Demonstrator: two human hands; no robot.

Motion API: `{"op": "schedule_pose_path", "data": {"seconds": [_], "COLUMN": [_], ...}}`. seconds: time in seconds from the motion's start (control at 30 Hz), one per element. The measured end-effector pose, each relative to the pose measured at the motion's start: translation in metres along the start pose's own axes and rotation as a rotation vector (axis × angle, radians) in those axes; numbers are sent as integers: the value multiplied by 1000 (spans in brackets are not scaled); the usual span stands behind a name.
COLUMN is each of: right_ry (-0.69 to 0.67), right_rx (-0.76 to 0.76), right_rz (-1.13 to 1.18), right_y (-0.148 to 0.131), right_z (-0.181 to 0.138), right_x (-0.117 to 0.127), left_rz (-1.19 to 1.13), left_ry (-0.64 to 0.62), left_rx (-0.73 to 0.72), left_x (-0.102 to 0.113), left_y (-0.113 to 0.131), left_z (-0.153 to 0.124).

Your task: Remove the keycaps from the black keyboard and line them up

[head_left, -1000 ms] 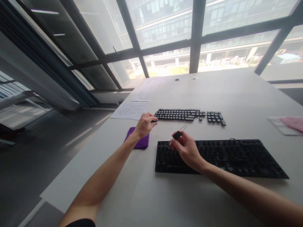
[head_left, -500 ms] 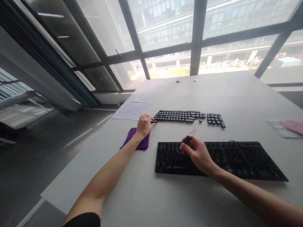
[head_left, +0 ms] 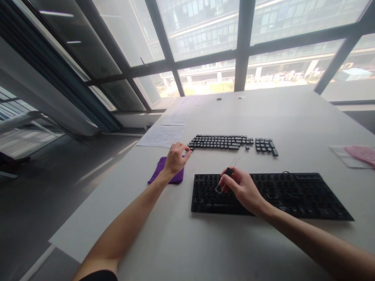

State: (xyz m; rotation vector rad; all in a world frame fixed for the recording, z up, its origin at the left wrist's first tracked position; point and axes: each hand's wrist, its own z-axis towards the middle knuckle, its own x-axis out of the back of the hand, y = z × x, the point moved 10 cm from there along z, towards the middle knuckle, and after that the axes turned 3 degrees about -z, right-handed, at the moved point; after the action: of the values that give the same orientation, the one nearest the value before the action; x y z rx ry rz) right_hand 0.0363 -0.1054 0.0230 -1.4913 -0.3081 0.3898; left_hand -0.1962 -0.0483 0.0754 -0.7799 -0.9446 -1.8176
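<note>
My left hand (head_left: pixel 175 158) is above the purple cloth (head_left: pixel 158 170), at the left end of the rows of loose black keycaps (head_left: pixel 218 142). Its thumb and index finger are apart, their tips beside a keycap (head_left: pixel 191 149) on the table. In my right hand (head_left: pixel 238 186) is a wire keycap puller (head_left: pixel 228 171) with a black grip; wire ends stick out above and below the fingers. This hand hovers over the left half of the black keyboard (head_left: pixel 295 191), which is largely stripped of keycaps and partly hidden by my hand and forearm.
Sheets of paper (head_left: pixel 159 136) lie at the table's left edge. On the right, a pink cloth (head_left: pixel 361 155) rests on something pale and flat. A separate block of keycaps (head_left: pixel 265 145) lies right of the main rows. Windows rise behind the white table (head_left: pixel 164 234).
My left thumb and index finger have spread apart at the keycap by the row's end. My right hand has shifted slightly left, and the puller's lower wire shows more clearly.
</note>
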Motion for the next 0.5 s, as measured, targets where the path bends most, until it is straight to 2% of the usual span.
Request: {"op": "schedule_pose_path", "data": {"seconds": [0.13, 0.27, 0.37, 0.5], "right_ry": [-106, -173, -223, -256], "right_rx": [48, 173, 200, 156], "right_rz": [-73, -289, -318, -352], "right_y": [-6, -15, -12, -1], "right_z": [0, 0, 2, 7], "right_x": [-21, -41, -51, -58], "left_rz": [-189, -374, -475, -502], "left_ry": [-121, -290, -373, -369], "left_rx": [-32, 0, 35, 40], "left_x": [12, 7, -3, -13], "left_y": [48, 85, 97, 98], "left_z": [-35, -78, -102, -113]}}
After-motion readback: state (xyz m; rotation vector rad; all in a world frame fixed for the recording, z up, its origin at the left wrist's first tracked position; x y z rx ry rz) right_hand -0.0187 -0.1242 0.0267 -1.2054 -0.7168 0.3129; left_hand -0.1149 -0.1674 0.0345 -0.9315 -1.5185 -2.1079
